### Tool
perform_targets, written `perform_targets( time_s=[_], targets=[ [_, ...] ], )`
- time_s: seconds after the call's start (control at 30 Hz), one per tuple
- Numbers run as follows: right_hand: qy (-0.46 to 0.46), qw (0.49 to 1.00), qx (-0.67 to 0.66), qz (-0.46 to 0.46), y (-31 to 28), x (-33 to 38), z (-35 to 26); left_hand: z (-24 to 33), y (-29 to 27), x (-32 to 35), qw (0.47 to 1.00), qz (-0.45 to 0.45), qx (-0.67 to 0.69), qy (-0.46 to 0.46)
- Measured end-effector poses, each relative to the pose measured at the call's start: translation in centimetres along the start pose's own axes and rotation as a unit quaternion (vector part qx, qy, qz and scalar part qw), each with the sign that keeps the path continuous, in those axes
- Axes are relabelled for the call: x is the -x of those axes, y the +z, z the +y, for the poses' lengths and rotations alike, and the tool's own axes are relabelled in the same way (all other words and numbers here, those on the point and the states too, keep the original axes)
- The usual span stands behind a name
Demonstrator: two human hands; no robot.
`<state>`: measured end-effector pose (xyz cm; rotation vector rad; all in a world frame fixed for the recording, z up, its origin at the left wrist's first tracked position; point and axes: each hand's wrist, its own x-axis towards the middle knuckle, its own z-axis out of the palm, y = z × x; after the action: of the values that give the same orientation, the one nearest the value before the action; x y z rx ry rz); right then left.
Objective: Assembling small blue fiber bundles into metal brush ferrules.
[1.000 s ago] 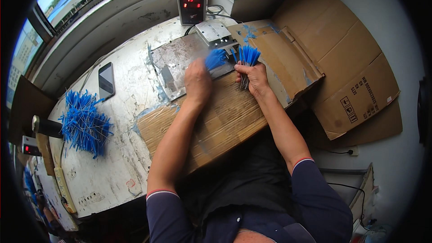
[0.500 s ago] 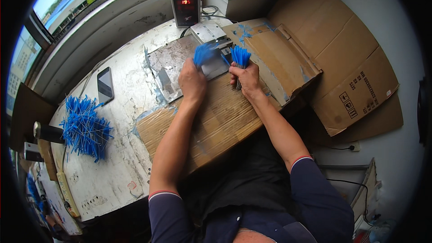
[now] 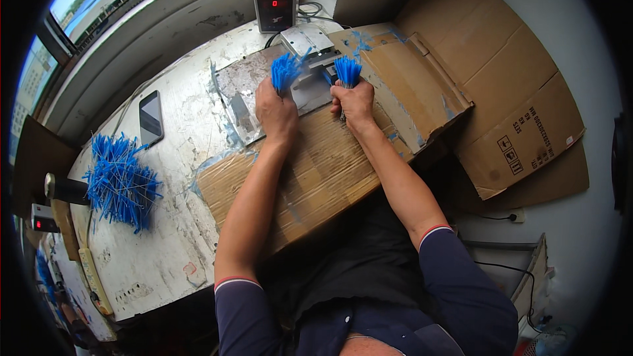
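Observation:
My left hand [image 3: 275,111] is closed round a bundle of thin blue sticks [image 3: 285,72], their tops fanning out above the fist. One stick leans out from it to the right. A second, tighter bundle of blue sticks [image 3: 347,71] stands upright in my right hand [image 3: 356,102], with thin wire-like ends showing below the fingers. Both hands are over the near edge of a metal plate [image 3: 247,92] with a small metal device [image 3: 306,41] at its far side. A loose heap of the same blue sticks with pale wires [image 3: 122,181] lies on the worn white table to the left.
A white display box [image 3: 275,5] with red digits stands behind the device. On the left are a phone [image 3: 151,118], a dark cylinder [image 3: 66,189] and a power strip [image 3: 95,280]. Flattened cardboard [image 3: 297,181] lies under my forearms; a cardboard box [image 3: 409,82] is at the right.
My left hand has shifted slightly left and up, carrying its bundle away from the right one. My right hand has moved slightly left with its bundle. A second red digit line shows on the display.

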<state>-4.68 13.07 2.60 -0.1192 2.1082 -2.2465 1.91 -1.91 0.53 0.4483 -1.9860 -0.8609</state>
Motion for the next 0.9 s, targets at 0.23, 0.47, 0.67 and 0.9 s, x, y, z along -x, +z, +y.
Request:
perform_targets(
  time_s=[0.23,0.47,0.67,0.9],
  targets=[
    [0.006,1.000,-0.017,-0.018,-0.4,0.1,-0.2,0.5,0.1,0.4,0.995,-0.085,-0.057,0.010],
    [0.025,0.989,-0.130,-0.059,-1.9,0.2,0.2,0.7,-0.1,0.5,0.991,-0.113,-0.065,0.030],
    [0.054,0.989,-0.119,-0.065,-2.8,0.3,0.2,0.3,0.1,0.6,0.991,-0.113,-0.064,0.035],
    [0.062,0.986,-0.126,-0.091,-3.0,1.2,-0.9,0.1,0.2,0.7,0.989,-0.079,-0.061,0.107]
  ],
)
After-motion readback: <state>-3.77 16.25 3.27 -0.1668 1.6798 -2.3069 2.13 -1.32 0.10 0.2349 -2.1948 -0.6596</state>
